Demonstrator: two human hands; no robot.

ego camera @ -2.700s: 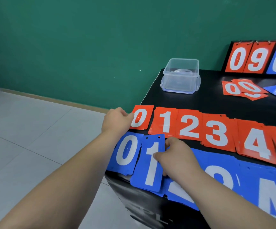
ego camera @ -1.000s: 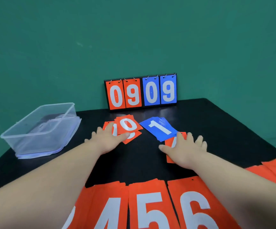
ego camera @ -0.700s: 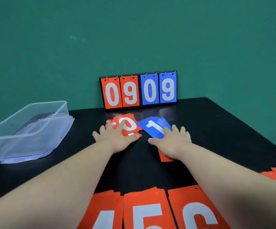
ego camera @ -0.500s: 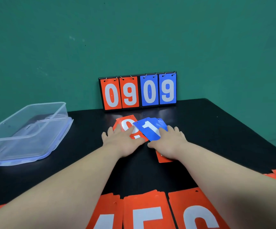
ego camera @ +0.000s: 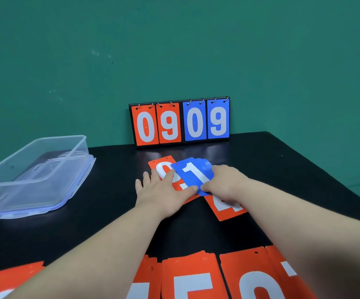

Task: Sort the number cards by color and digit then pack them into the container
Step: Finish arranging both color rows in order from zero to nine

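Note:
In the middle of the black table (ego camera: 101, 216) a small pile of red cards (ego camera: 162, 167) topped by a 0 lies under my left hand (ego camera: 162, 190), which rests flat on it with straight fingers. A blue stack (ego camera: 193, 172) showing a 1 overlaps the red pile. My right hand (ego camera: 224, 180) holds that blue stack at its right side, fingers curled round the edge. Another red card (ego camera: 225, 209) lies partly under my right hand. A clear plastic container (ego camera: 34, 169) stands at the left.
A black scoreboard stand (ego camera: 180, 121) showing 0 9 in red and 0 9 in blue leans at the back against the green wall. A row of red cards (ego camera: 196, 279) with 4, 5, 6 lies along the near edge.
My view turned from the table's left end to its middle. Both hands reached the loose cards and slid them together; the blue stack now overlaps the red 0 pile.

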